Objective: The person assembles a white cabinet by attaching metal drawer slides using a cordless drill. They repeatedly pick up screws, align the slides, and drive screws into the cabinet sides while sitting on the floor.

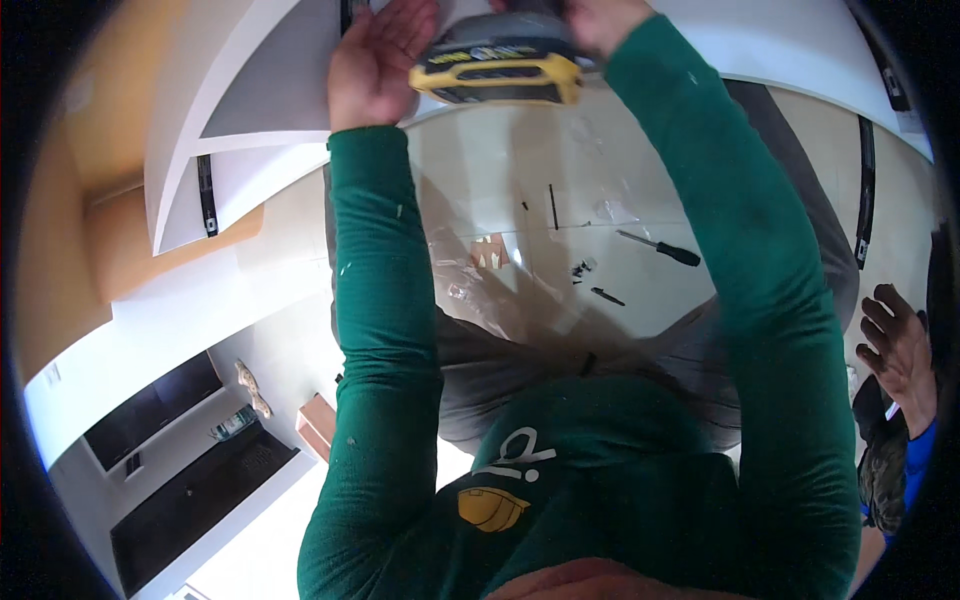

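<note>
At the top of the view, my right hand (605, 28) grips a cordless power tool, seemingly a drill, whose yellow and black battery base (497, 80) faces me. The tool's front end lies out of view. My left hand (385, 62) is just left of the battery, palm showing and fingers stretched out. A small gap seems to separate it from the tool. Both hands are in front of a white cabinet panel (780, 45). On the floor between my legs are a screwdriver (678, 252), a thin dark rod (553, 207), a dark pen-like tool (607, 296) and several small screws (580, 270).
Black drawer rails (207, 195) (865, 195) sit at left and right. Clear plastic wrapping (460, 270) and a small brown-and-white piece (490, 250) lie on the floor. Another person's hand (900, 350) and blue sleeve are at the right edge. A television (155, 410) stands far left.
</note>
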`<state>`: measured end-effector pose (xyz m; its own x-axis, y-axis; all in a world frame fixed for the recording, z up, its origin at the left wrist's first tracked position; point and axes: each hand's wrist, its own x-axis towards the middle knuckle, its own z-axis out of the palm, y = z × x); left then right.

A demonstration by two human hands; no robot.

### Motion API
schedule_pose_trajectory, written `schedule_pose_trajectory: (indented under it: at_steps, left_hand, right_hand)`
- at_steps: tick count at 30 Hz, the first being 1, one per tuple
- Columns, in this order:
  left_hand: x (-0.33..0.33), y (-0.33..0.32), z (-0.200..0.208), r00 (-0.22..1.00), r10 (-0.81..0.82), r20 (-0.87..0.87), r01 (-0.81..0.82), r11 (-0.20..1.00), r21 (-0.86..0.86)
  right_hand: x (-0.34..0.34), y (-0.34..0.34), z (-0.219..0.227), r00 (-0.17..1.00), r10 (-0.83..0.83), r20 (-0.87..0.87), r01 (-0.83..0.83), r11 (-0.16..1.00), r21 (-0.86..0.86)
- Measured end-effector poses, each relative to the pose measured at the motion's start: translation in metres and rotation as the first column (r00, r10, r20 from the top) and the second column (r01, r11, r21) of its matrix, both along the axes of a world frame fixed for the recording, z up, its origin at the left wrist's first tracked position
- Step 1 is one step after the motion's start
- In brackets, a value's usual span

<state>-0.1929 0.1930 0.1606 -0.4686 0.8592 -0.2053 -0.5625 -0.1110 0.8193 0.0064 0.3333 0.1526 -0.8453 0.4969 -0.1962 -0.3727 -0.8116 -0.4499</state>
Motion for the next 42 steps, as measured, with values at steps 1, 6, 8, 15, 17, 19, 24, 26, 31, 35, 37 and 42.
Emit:
schedule_pose_trajectory:
  at_steps: [1,6,8,15,17,19,24,26,31,35,37,42]
  left_hand:
    - [-0.001,0.005,0.0,0.999,-0.027,0.017,0.027,1.0,-0.011]
    - [0.025,0.028,0.006,0.996,0.057,0.061,-0.054,0.997,-0.051]
    - [0.021,0.032,0.004,0.995,0.059,0.081,-0.058,0.998,-0.02]
    - [-0.002,0.041,-0.014,0.997,0.044,0.059,-0.044,0.999,-0.007]
    - [0.009,0.043,-0.01,0.994,0.112,0.013,-0.111,0.992,-0.055]
    - [0.013,0.043,-0.009,0.99,0.135,-0.032,-0.138,0.987,-0.081]
    - [0.008,0.042,-0.005,0.988,0.084,-0.126,-0.1,0.987,-0.125]
    - [0.015,0.041,0.003,0.985,0.093,-0.143,-0.114,0.983,-0.147]
    - [0.007,0.038,0.002,0.991,0.05,-0.122,-0.067,0.988,-0.139]
    - [0.015,0.036,0.007,0.999,0.048,0.007,-0.047,0.995,-0.089]
    - [0.03,0.037,0.016,0.992,0.1,0.076,-0.091,0.989,-0.116]
    - [0.029,0.021,0.006,0.998,-0.007,0.061,0.01,0.999,-0.045]
  right_hand:
    - [0.017,-0.006,0.006,0.994,-0.05,0.096,0.045,0.998,0.054]
    - [0.06,-0.019,0.016,0.976,-0.087,0.199,0.058,0.987,0.148]
    - [0.065,-0.02,0.011,0.981,-0.047,0.188,0.021,0.99,0.139]
    - [0.067,-0.033,0.015,0.973,-0.092,0.21,0.053,0.981,0.185]
    - [0.069,-0.032,0.013,0.968,-0.109,0.226,0.063,0.978,0.201]
    - [0.07,-0.033,0.014,0.969,-0.11,0.22,0.064,0.977,0.205]
    - [0.071,-0.034,0.012,0.968,-0.117,0.22,0.067,0.973,0.221]
    - [0.071,-0.036,0.015,0.966,-0.125,0.228,0.074,0.972,0.221]
    - [0.072,-0.038,0.018,0.964,-0.116,0.239,0.06,0.971,0.23]
    - [0.07,-0.037,0.015,0.97,-0.117,0.212,0.074,0.977,0.199]
    - [0.069,-0.035,0.012,0.971,-0.126,0.203,0.087,0.978,0.189]
    - [0.046,-0.03,0.014,0.983,-0.106,0.148,0.093,0.991,0.095]
